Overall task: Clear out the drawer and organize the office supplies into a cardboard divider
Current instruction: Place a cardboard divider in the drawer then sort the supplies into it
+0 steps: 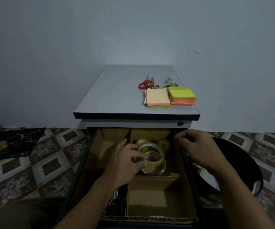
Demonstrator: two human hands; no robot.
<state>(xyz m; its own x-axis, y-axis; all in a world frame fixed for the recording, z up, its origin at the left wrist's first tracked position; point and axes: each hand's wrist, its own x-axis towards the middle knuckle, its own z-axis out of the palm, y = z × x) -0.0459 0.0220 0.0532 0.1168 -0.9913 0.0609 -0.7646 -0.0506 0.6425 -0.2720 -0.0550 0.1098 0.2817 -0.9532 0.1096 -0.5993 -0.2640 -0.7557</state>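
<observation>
Clear tape is wound on the tape roll [151, 157] that is pinched between the thumb and fingers of the left hand [125, 162], above the far right compartment of the cardboard divider [146, 199] set in the open drawer [82, 167]. Other tape rolls [164, 143] are seen in that compartment. The right hand [197, 149] is curled at the drawer's right wall; whether anything is gripped cannot be told. Pens [115, 200] are laid near left. Sticky notes [158, 97] and scissors [146, 84] are left on the counter [117, 96].
</observation>
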